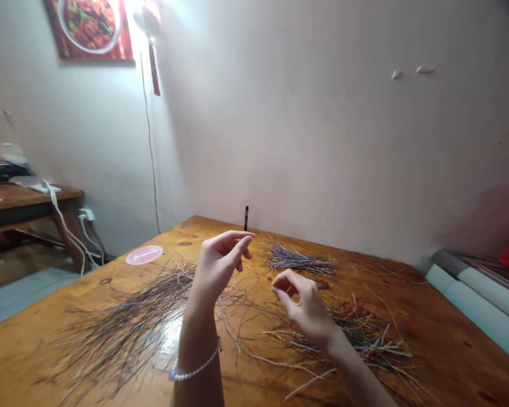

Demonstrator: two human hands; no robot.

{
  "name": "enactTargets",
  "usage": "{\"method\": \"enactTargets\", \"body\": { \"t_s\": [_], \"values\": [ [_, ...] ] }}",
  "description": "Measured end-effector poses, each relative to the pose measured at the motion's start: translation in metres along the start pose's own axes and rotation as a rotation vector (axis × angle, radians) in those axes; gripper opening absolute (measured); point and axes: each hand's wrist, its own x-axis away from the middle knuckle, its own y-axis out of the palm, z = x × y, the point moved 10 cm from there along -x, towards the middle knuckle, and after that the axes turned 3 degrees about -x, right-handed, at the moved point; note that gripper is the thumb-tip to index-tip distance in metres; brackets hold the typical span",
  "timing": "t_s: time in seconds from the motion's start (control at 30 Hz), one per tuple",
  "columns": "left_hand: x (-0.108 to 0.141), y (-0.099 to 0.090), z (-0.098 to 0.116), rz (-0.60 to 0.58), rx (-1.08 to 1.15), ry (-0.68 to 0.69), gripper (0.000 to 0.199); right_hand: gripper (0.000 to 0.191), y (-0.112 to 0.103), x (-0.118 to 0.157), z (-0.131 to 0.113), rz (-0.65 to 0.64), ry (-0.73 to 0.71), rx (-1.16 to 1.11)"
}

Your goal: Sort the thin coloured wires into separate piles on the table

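Left hand (pixel 219 259) | right hand (pixel 306 305) | fingers (pixel 238 249) curled, hold unclear | left-side wires (pixel 150 299) slant away rightward

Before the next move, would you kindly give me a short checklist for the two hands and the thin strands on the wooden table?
1. Bare left hand holding a strand: cannot tell, nothing clear shows in its pinch.
2. Bare right hand holding a strand: cannot tell, the detail is too fine.
3. Compact bundle of thin, bluish and whitish strands at the back, gathered together: ok.
4. Long heap of thin, multicoloured strands at left, neatly lined up: not ok, its ends splay.
5. Loose heap of thin, multicoloured strands at right, untangled: not ok, strands cross.
6. Slim, black, upright stick clear of the bundle: ok.
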Motion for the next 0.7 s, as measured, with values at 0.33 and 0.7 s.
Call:
{"method": "enactTargets", "body": {
  "t_s": [0.33,0.7],
  "values": [
    [0.02,0.016,0.032,-0.107,0.045,0.07,0.013,0.011,-0.042,-0.005,-0.056,0.113,0.02,-0.1],
    [0.045,0.046,0.053,-0.335,-0.025,0.103,0.016,0.014,-0.07,0.012,-0.104,0.319,-0.359,-0.041]
  ]
}}
